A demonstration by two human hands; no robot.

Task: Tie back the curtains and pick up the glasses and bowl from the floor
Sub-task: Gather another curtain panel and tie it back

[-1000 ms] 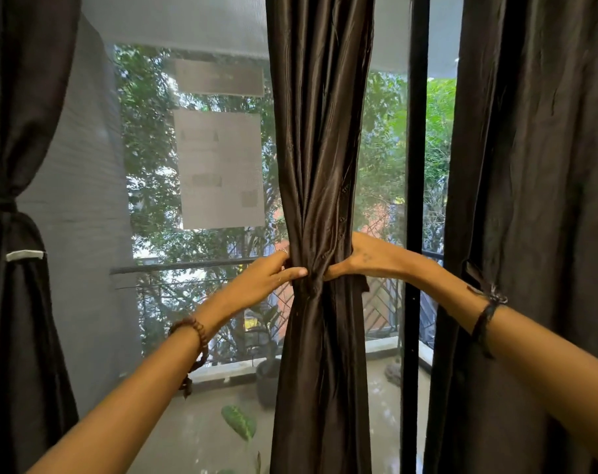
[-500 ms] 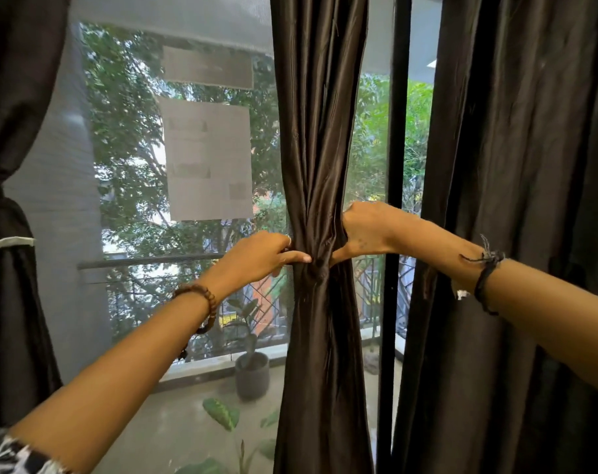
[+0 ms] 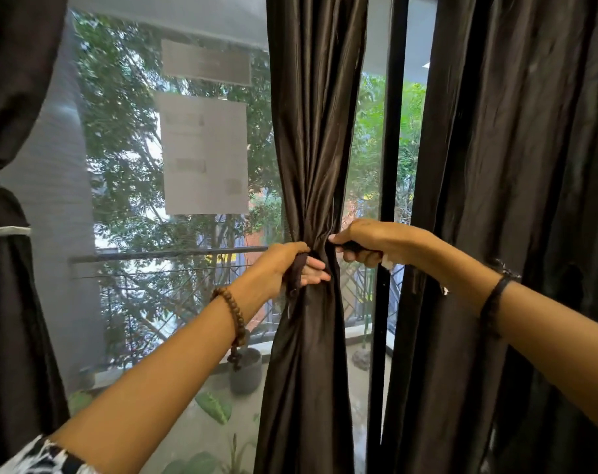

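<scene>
A dark brown satin curtain [image 3: 316, 138] hangs gathered into a narrow bunch in the middle of the glass door. At its waist, my left hand [image 3: 285, 266] grips one end of a dark fabric tie-back [image 3: 296, 278], which hangs down over my palm. On the other side of the bunch my right hand [image 3: 367, 242] holds the other end of the tie. The tie's middle is hidden behind the folds. No glasses or bowl are in view.
A tied-back dark curtain [image 3: 6, 268] hangs at the left edge, a loose one [image 3: 516, 200] at the right. A black door frame [image 3: 388, 200] runs down beside the middle curtain. Papers [image 3: 205, 155] are stuck on the glass. A grey plant pot [image 3: 246, 371] stands outside.
Both hands have changed from pinching the curtain's waist to gripping the tie's ends, and they have drawn slightly apart. The camera has shifted a little.
</scene>
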